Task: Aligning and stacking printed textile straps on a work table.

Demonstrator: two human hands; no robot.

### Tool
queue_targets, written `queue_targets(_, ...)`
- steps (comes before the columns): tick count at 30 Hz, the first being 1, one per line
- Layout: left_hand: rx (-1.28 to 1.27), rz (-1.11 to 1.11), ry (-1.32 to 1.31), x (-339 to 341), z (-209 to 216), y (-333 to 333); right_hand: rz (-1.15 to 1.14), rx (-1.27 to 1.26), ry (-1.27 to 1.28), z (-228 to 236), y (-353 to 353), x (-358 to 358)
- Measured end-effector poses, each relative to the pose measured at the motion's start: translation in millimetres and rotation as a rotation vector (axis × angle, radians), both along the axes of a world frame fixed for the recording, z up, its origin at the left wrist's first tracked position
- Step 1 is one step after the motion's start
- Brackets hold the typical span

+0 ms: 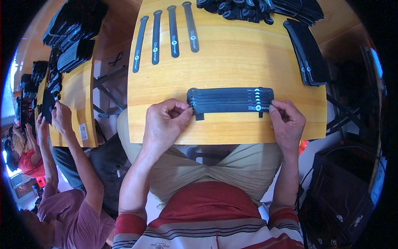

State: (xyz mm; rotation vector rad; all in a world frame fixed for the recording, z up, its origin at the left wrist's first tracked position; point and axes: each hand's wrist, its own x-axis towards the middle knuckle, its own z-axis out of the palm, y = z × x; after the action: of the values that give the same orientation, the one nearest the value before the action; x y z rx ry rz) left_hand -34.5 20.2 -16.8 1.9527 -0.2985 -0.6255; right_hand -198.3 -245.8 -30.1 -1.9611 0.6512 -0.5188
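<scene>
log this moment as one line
left fingers: pinching left end of overlapped black fabric straps; right fingers: pinching right end; yellow wooden table: four separate black straps, far left

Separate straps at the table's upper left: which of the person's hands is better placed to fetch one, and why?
Probably the left hand: it is nearer the separate straps, while the right hand is at the farther end of the layered straps.

We see table top (232, 62) of smooth wood, visible grain, soft sheen. Our strap bundle (224, 99): cloth-like, mostly matt. Single straps (173, 31): similar material, faint sheen. Our trousers (178, 174): matt cloth, creased. Our shirt (207, 203): soft matt cloth. Label (83, 131): paper-like. Table frame (338, 112): dark, metal-looking.
</scene>
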Motion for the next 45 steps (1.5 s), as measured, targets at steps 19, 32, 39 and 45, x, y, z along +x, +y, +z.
queue_targets(19, -0.004, 0.046, 0.033, -1.2, 5.0, -3.0, 0.010, -0.071, -0.049, -2.0, 0.5, 2.5)
queue_targets(32, -0.018, 0.058, 0.047, -2.2, 7.7, -2.7, 0.000, -0.082, -0.049, 2.1, 3.7, 5.5)
queue_targets(39, -0.018, 0.042, 0.055, -1.2, 4.6, -0.9, -0.011, -0.091, -0.029, 4.3, 4.9, 5.4)
queue_targets(45, -0.024, 0.037, 0.020, -2.0, 5.9, -2.3, -0.017, -0.105, -0.007, 6.8, 4.3, 6.1)
